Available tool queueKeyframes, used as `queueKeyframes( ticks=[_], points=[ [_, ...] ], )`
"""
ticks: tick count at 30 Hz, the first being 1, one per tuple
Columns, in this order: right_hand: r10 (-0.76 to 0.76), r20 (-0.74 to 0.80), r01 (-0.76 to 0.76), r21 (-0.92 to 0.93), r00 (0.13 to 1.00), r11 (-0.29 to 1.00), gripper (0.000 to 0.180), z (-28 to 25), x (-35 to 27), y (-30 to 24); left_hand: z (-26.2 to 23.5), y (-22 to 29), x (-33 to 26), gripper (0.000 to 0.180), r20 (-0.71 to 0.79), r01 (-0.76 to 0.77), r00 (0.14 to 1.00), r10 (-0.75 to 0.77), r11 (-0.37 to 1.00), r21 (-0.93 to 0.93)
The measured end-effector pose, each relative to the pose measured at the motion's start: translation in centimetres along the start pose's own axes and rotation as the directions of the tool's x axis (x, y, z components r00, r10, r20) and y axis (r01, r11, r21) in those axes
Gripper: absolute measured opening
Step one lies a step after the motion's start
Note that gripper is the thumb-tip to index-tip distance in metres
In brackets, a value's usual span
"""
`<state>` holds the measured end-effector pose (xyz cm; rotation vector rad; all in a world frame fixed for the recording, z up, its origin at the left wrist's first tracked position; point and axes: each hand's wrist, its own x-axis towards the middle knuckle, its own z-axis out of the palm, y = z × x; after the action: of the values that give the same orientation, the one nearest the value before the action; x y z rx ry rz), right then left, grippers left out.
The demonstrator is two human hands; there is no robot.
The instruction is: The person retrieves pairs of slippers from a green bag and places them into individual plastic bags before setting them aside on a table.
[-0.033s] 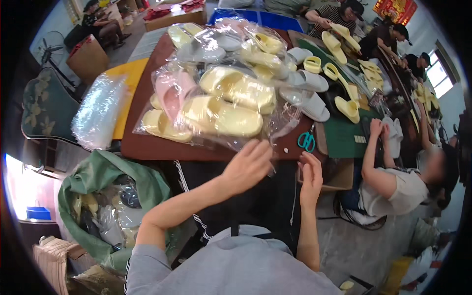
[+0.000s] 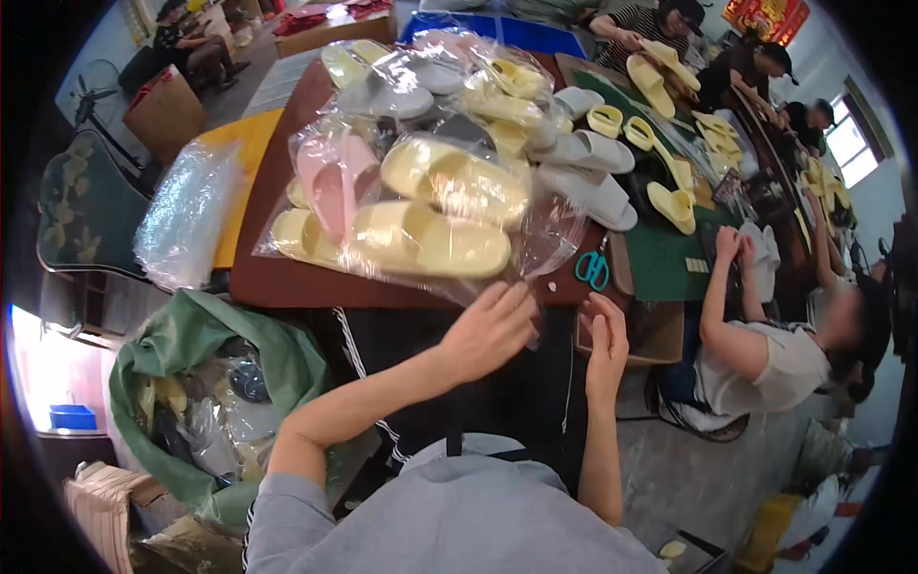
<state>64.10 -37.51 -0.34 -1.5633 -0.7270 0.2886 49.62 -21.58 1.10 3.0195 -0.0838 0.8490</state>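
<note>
Clear plastic-bagged slippers lie heaped on the dark red table. Nearest me is a bagged pair: a front yellow slipper point(image 2: 430, 239) and another yellow slipper point(image 2: 459, 180) just behind it. My left hand point(image 2: 490, 330) is at the table's near edge, its bent fingers closed on the near edge of that clear plastic bag point(image 2: 550, 244). My right hand point(image 2: 605, 340) is held up to the right, palm inward, with fingers apart and nothing in them. Beyond it lie teal-handled scissors point(image 2: 593, 271). A bagged pink slipper point(image 2: 330, 182) rests left of the yellow pair.
A green sack point(image 2: 215, 306) of bagged slippers stands at lower left. Stacked clear bags point(image 2: 186, 215) lie on a yellow surface. Loose grey slippers point(image 2: 598, 196) sit at right by a green mat point(image 2: 669, 268). A co-worker in a white shirt point(image 2: 755, 368) sits at right; others work farther back.
The front bagged yellow slipper has shifted slightly toward me. My left hand has moved a little nearer and to the right. My right hand stays about where it was.
</note>
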Motion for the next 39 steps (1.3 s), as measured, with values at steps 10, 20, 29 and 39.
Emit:
queueKeyframes(
  ticks=[10, 20, 29, 39],
  points=[
    [0.036, 0.401, 0.207, -0.545, 0.915, 0.813, 0.016, -4.1, -3.8, 6.6, 8.2, 10.0, -4.2, 0.014, 0.190, 0.026, 0.981, 0.045, 0.935, -0.354],
    [0.547, 0.336, -0.211, -0.673, 0.767, 0.709, 0.014, -5.2, -5.2, 10.7, 6.4, -4.5, -9.6, 0.030, 0.183, 0.755, 0.645, -0.742, 0.582, -0.303],
    [0.484, 0.295, -0.331, -0.442, 0.824, 0.833, 0.067, 1.3, -2.8, 14.2, 11.5, -9.1, -17.4, 0.027, 0.524, 0.979, 0.198, -0.828, 0.141, -0.148],
    [0.506, 0.304, -0.429, -0.287, 0.807, 0.857, 0.067, 2.8, -3.2, 17.6, 11.1, -10.2, -18.8, 0.037, 0.673, 0.695, 0.286, -0.682, -0.336, -0.635]
  ],
)
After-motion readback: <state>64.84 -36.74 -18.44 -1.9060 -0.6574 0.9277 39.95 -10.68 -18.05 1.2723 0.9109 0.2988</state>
